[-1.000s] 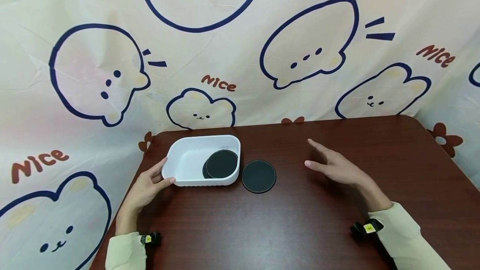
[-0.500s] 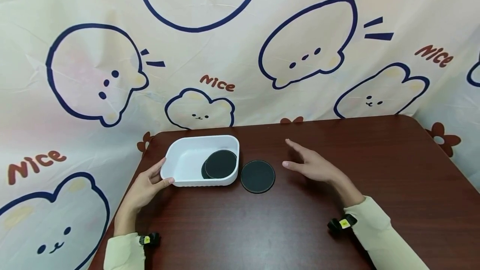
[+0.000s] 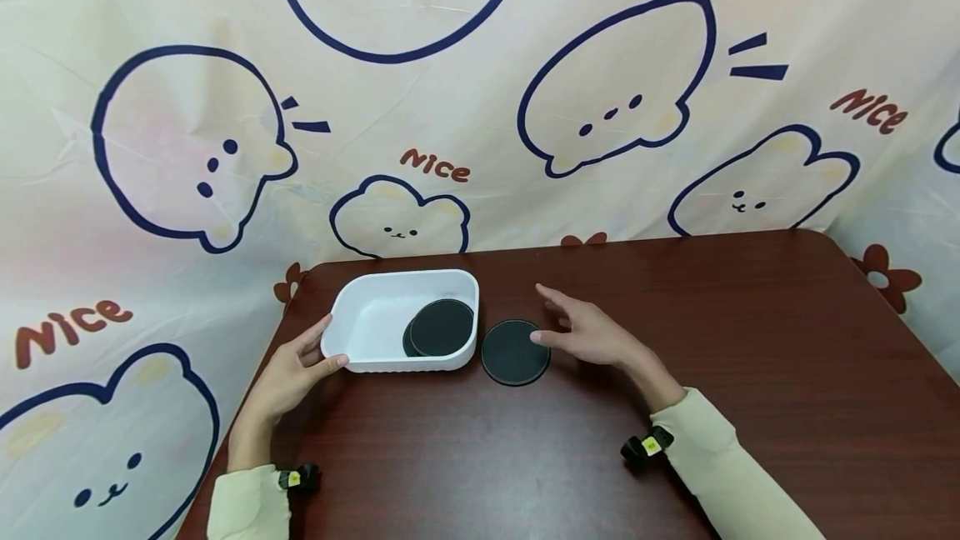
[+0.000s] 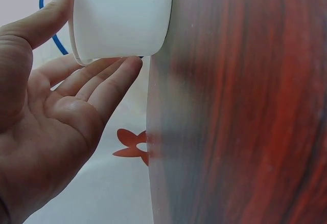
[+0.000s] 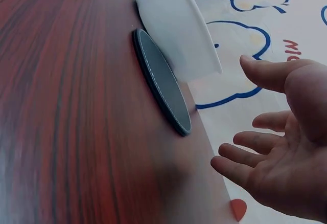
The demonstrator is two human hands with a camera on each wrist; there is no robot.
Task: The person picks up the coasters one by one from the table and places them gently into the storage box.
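A white plastic basin stands near the table's back left, with at least two black round coasters overlapping at its right end. My left hand holds the basin's left end, thumb at the near corner and fingertips against the end wall, as the left wrist view also shows. Just right of the basin lies another black coaster, edged with pale stitching in the right wrist view. Over its right side reaches my right hand, fingers loosely extended, thumb overlapping the coaster in the head view, holding nothing.
The dark brown wooden table has its back edge close behind the basin. A pale cloth printed with cartoon bears hangs behind and beside it. Each sleeve carries a small black wrist camera.
My right hand has moved left across the table, from well right of the loose coaster to over its right edge. My left hand, the basin and the coasters keep their places.
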